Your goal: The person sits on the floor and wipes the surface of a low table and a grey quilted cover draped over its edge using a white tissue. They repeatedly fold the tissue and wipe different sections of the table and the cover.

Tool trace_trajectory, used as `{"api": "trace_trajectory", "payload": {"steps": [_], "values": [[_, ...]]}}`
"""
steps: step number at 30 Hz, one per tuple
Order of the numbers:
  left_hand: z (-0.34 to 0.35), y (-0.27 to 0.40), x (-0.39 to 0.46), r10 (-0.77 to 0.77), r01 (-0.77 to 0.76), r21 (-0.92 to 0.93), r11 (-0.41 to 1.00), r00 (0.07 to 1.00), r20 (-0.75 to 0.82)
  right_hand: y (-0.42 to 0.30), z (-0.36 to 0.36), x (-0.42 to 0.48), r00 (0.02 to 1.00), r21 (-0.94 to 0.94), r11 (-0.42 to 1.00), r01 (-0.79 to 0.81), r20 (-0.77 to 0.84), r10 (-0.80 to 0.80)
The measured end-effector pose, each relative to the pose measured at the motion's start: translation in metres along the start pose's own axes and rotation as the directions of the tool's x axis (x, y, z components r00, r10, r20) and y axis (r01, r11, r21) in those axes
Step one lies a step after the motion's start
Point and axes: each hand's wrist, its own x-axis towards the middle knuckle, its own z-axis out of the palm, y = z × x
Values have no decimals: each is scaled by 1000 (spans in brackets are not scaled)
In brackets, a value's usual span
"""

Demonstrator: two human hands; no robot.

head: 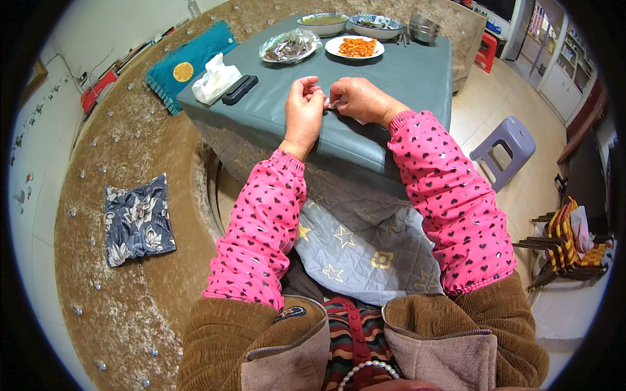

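Observation:
Both hands are close together above the near part of a table with a dark green leather-like cover [391,78]. My right hand [364,99] pinches a small white piece [333,103], perhaps tissue or thin plastic. My left hand [302,111] is right beside it, fingers curled and thumb tip near the white piece; its grip is partly hidden. A small dark bit shows below the left thumb, too small to name. Left of the hands lie a black oblong case [240,90] and a soft pack of white tissues [216,79]. Pink patterned sleeve covers reach to both wrists.
Farther back are a plate of orange-red food [356,48], a plastic-wrapped dish [290,46], two patterned bowls and stacked metal bowls [424,28]. A quilted star-patterned cloth [362,249] hangs over the near side. A curved brown sofa [146,146] wraps the left; a plastic stool [506,151] stands right.

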Motion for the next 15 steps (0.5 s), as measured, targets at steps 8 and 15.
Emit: {"api": "trace_trajectory", "payload": {"steps": [8,15], "values": [[6,0,-2,51,-50,63,997,999,-11,65,-29,-30,760,-440,620,-650,-394,517],[-3,-23,10,147,-144,209,967,989,0,34,-4,-6,950,-263,915,-307,-149,275]]}}
